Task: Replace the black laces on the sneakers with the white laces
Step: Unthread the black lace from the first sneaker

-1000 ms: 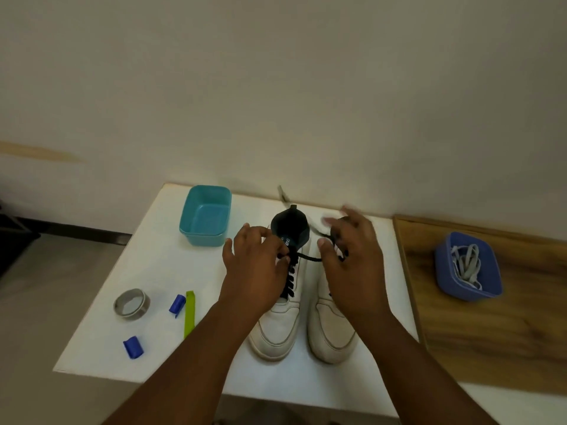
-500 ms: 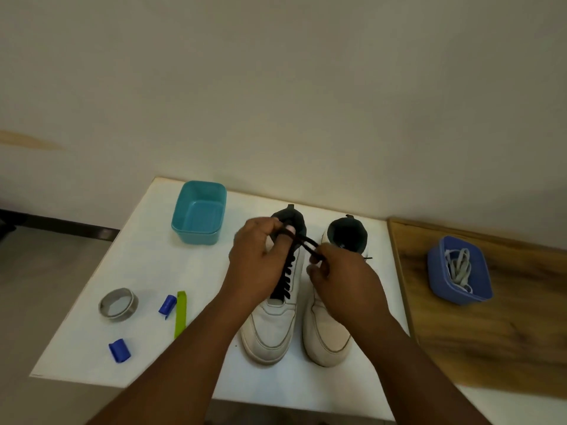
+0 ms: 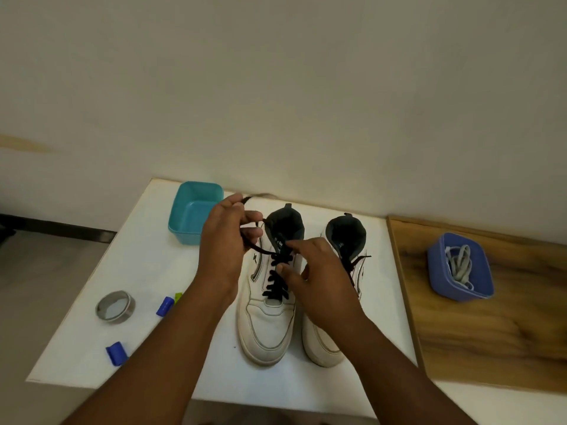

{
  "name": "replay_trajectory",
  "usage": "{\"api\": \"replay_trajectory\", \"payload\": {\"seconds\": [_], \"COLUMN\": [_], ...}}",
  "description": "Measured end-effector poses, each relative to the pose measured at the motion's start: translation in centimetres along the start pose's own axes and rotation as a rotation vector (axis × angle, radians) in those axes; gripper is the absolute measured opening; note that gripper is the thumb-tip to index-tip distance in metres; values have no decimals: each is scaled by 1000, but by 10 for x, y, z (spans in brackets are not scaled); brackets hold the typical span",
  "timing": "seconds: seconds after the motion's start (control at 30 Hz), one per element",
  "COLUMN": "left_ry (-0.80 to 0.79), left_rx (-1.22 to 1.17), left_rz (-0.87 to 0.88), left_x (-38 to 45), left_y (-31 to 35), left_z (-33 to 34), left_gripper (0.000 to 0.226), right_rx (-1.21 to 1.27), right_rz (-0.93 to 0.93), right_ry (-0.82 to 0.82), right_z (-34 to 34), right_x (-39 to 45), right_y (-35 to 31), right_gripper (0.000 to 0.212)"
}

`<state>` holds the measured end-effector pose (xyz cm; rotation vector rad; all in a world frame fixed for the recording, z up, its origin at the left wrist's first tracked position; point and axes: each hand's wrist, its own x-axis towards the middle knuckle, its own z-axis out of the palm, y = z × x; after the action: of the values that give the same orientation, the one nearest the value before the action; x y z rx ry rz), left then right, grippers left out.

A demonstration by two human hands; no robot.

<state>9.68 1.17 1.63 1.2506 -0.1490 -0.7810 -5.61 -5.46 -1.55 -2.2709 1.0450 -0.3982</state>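
White table (image 3: 153, 271) against a plain wall, and I take the left sneaker (image 3: 267, 320) as my landmark. I count two sneakers, toes toward me: the right sneaker (image 3: 346, 237) stands just beside the landmark, touching or nearly so.

My left hand (image 3: 225, 243) is raised left of the landmark's collar, fingers curled round the loose end of the black lace (image 3: 276, 280), which runs taut from the hand down to the top eyelets. My right hand (image 3: 316, 271) sits over the landmark's upper lacing, thumb and forefinger at the lace near the tongue; I cannot tell whether they actually pinch it. That hand and its forearm cover much of the right sneaker, where only a short bit of black lace shows at the collar.

Two tubs: a teal one (image 3: 194, 214) behind and left of the landmark, and a blue one (image 3: 460, 268) well to the right on a wooden board (image 3: 491, 332), holding the white laces (image 3: 458, 265) in a tangle I cannot count.

Left of the landmark I see one tape roll (image 3: 115, 306), two small blue pieces (image 3: 165, 306) (image 3: 116, 353) and a green strip (image 3: 178, 296) mostly hidden by my left forearm.
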Motion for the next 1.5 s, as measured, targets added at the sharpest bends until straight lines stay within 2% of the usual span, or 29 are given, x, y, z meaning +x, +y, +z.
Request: {"api": "replay_trajectory", "payload": {"seconds": [0.1, 0.2, 0.27, 0.33, 0.43, 0.5, 0.57, 0.7, 0.77, 0.8, 0.87, 0.93, 1.03, 1.1, 1.17, 1.3, 1.4, 1.5], "left_ry": [61, 32, 53, 85, 129, 152, 127, -57, -143, -159, -150, -127, -110, -84, -68, -115, -148, -161], "left_rx": [521, 830, 982, 1101, 1228, 1256, 1261, 1382, 1438, 1460, 1488, 1466, 1413, 1400, 1386, 1351, 1315, 1218], "left_rz": [142, 308, 340, 324, 329, 401, 498, 556, 521, 509, 504, 518, 542, 547, 539, 493, 432, 338], "left_x": [3, -1, -1, -3, -8, -12, -13, -12, -13, -13, -12, -11, -9, -7, -6, -7, -6, -6], "left_y": [-15, -24, -26, -28, -28, -27, -26, -30, -33, -33, -32, -31, -30, -31, -31, -34, -34, -32], "left_z": [-6, -11, -15, -18, -16, -13, -9, -3, -2, -2, -3, -2, -2, -4, -4, -1, -1, -4], "left_gripper": [37, 45, 46, 47, 52, 53, 47, 27, 27, 28, 26, 21, 14, 14, 15, 15, 13, 13], "right_rx": [-60, -75, -59, 197, 855, 1029, 1082, 1046, 955, 880, 751, 633, 96, -162, -222, -172, -143, -120], "right_rz": [-21, -68, -92, -18, 200, 217, 162, 98, 161, 225, 371, 425, 306, 177, 81, -1, -18, -30], "right_ry": [42, 74, 85, 92, 68, 82, 233, 736, 907, 933, 876, 742, 499, 389, 305, 127, 124, 161], "right_z": [4, 2, 1, -1, -16, -28, -38, -57, -62, -61, -51, -39, -26, -18, -9, 4, 7, 9], "right_x": [1, 1, 1, 2, 3, 4, 3, 5, 7, 8, 8, 5, -1, -6, -7, -3, 0, 1], "right_y": [3, 3, 2, -3, -19, -24, -23, -7, 2, 8, 17, 21, 14, 6, 3, 10, 11, 12], "right_gripper": [41, 22, 12, 9, 14, 21, 27, 22, 18, 16, 22, 26, 34, 41, 40, 35, 31, 15]}}
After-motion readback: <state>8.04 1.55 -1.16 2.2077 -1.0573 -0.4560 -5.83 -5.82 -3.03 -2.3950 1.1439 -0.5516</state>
